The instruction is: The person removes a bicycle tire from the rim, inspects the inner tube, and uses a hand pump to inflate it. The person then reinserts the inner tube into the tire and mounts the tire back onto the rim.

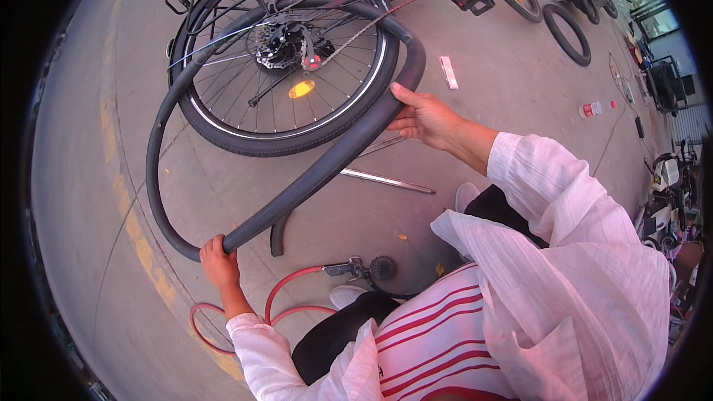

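The person holds a thick black inner tube (319, 165) in a loop above the floor, its far part crossing over a bicycle wheel (286, 52). The left hand (220, 261) curls around the tube's near end, knuckles upward, forearm rising from the lower edge. The right hand (429, 120) reaches farther out — arm angled in from the right, thumb on the tube, fingers tucked under — pinching its side. A red hose (291, 279) lies near the left wrist.

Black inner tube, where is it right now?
In the head view, left of centre, the inner tube loops across the bicycle's rear wheel, its near side held by the left hand and the right hand.
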A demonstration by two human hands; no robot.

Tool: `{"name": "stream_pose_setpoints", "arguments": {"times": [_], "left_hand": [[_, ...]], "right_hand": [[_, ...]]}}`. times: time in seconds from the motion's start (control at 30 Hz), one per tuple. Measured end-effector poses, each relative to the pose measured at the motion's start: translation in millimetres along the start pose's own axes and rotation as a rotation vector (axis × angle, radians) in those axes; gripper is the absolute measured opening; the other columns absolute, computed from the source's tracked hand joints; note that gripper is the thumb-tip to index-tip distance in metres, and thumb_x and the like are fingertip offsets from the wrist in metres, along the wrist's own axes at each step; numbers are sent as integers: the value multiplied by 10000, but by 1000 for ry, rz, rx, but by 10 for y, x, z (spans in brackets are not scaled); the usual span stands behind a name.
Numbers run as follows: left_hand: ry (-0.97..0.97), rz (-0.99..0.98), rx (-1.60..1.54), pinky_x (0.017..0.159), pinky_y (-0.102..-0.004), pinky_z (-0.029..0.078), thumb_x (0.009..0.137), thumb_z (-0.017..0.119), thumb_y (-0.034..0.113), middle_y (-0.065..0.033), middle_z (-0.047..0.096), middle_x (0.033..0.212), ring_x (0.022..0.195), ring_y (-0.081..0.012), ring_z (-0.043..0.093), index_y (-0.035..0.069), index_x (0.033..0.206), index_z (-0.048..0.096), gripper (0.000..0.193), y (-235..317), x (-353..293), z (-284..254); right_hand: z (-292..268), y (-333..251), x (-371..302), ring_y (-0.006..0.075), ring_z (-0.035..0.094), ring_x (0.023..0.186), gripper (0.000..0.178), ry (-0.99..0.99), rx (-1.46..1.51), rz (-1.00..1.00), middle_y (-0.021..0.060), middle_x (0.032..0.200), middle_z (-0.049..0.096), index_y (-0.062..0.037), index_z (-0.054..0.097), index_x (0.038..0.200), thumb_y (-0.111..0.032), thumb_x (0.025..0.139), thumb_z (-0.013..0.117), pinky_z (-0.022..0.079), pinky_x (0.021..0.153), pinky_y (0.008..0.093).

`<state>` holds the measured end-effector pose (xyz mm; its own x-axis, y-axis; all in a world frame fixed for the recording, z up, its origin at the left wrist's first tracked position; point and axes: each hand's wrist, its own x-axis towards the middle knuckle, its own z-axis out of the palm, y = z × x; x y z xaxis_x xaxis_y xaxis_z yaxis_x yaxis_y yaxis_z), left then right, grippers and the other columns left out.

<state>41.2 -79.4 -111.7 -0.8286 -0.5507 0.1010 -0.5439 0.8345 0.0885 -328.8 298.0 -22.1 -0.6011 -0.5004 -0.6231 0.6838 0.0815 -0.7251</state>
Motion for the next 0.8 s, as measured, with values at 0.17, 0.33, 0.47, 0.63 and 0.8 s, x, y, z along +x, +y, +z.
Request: {"name": "stream_pose_setpoints", "arguments": {"times": [0.17,0.33,0.47,0.63,0.8], "left_hand": [[-237,63,90,969,-393,422,638,813,155,-101,643,1053,1034,-309,580,149,1112,638,505,6,35,76],[-788,128,-466,1003,-391,432,624,845,405,-192,614,1240,1143,-359,580,105,1373,508,875,820,339,-190],[-595,267,-867,779,-348,496,703,826,313,-141,653,1045,854,-254,647,38,1343,510,765,1930,543,-752],[-551,93,-844,732,-308,495,768,806,253,-97,648,861,759,-167,610,50,1204,599,524,2171,641,-751],[-481,97,-913,739,-298,490,771,805,207,-82,649,854,781,-160,614,60,1179,610,475,2036,546,-579]], "right_hand": [[62,-10,1,195,676,826,488,-22,-21,0,119,973,679,-20,615,1048,-492,923,616,509,621,251],[209,-21,-26,176,673,809,471,-16,-79,-2,109,953,681,-23,602,1041,-480,928,615,506,620,249],[335,69,-91,163,670,820,454,-33,-96,23,97,952,680,-31,596,1056,-469,936,609,499,628,245],[542,55,-176,157,665,842,442,-72,-66,11,98,981,676,-48,589,1078,-468,941,601,496,649,240],[598,137,-162,156,677,878,444,-105,-83,59,85,984,690,-67,618,1077,-490,950,574,499,638,231]]}}
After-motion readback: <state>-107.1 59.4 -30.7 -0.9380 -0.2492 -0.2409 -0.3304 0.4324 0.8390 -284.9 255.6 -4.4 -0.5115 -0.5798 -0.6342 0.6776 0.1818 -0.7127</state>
